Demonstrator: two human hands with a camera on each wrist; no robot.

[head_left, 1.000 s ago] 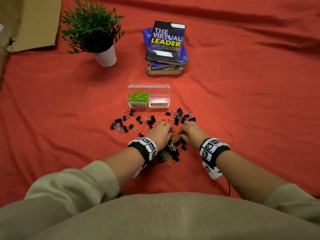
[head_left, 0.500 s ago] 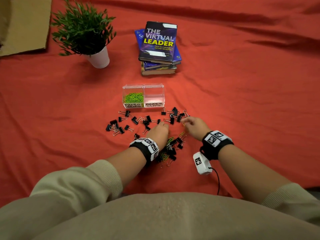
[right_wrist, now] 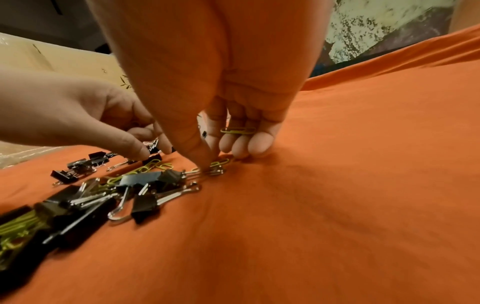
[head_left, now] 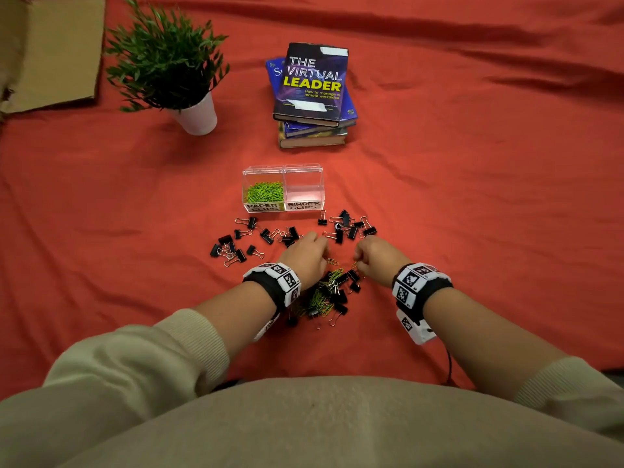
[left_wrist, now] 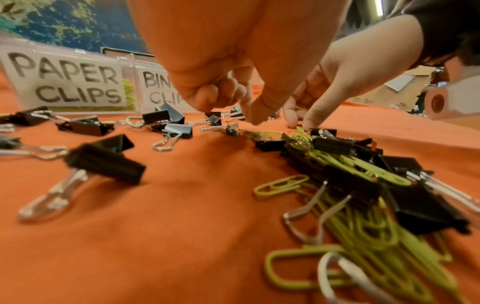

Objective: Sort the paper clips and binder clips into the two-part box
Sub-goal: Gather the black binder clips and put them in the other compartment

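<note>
A clear two-part box [head_left: 283,170] stands on the red cloth. Its left part, labelled PAPER CLIPS, holds green paper clips [head_left: 265,192]; the BINDER CLIPS part [head_left: 304,194] looks empty. Black binder clips [head_left: 233,248] lie scattered in front of it. A mixed pile [head_left: 329,295] of both kinds lies between my wrists. My right hand [right_wrist: 210,164] pinches down at a green paper clip [right_wrist: 221,162] on the cloth, with another one [right_wrist: 237,130] tucked in its curled fingers. My left hand [left_wrist: 255,118] has curled fingers, tips down beside a small binder clip [right_wrist: 153,147]; whether it grips it is unclear.
A stack of books [head_left: 312,96] lies behind the box, and a potted plant [head_left: 169,65] stands at the back left. Flat cardboard [head_left: 57,52] covers the far left corner. More binder clips [head_left: 347,226] lie right of the box front.
My right hand went out to the far right and has come back down to the pile's edge. My left hand has hardly moved.
</note>
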